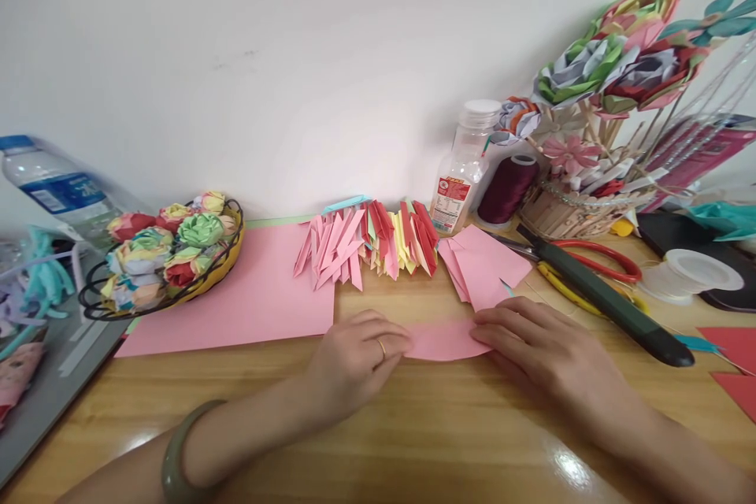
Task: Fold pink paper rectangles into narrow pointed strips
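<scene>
Between my two hands a small piece of pink paper [446, 339] is held just over the wooden table. My left hand [361, 362], with a ring and a bracelet, pinches its left end with closed fingers. The right end is gripped by my right hand [540, 346], thumb hidden below the paper. Just behind lie several cut pink paper pieces [481, 264], overlapping in a loose stack. Folded pink paper strips [336, 248] are heaped farther left, beside folded red and yellow strips [402, 240].
A large pink sheet [265, 283] lies left, a basket of paper flowers [236, 252] on it. Behind stand a clear bottle [466, 165] and a thread spool [506, 190]. A dark green cutter [614, 303] lies over red-handled scissors [614, 252] at right. A laptop-like grey slab [76, 370] edges the left.
</scene>
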The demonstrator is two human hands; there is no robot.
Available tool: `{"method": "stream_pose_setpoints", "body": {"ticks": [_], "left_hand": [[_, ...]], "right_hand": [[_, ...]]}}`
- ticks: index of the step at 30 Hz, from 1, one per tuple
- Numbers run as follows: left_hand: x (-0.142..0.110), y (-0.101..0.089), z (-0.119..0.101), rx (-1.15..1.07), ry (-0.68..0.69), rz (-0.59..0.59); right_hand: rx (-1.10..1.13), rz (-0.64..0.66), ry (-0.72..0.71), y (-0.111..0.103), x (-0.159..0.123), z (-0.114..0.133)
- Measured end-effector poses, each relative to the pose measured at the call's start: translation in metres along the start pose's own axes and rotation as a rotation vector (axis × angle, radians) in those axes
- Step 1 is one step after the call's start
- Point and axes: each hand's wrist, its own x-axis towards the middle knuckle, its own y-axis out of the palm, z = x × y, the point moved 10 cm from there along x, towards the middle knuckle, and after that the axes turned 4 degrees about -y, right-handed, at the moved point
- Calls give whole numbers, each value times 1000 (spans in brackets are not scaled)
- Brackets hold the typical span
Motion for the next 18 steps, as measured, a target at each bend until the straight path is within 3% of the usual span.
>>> {"method": "stream_pose_setpoints", "body": {"ticks": [4, 9, 12, 18], "left_hand": [[-5, 16, -9, 219, 104, 95], [-6, 19, -12, 188, 80, 149], [-5, 16, -5, 91, -9, 148], [-11, 17, 22, -25, -356, 145]], "right_hand": [[106, 43, -57, 6, 0, 9], [201, 78, -20, 9, -1, 13], [314, 107, 59, 15, -4, 9], [481, 147, 320, 33, -16, -8]]}}
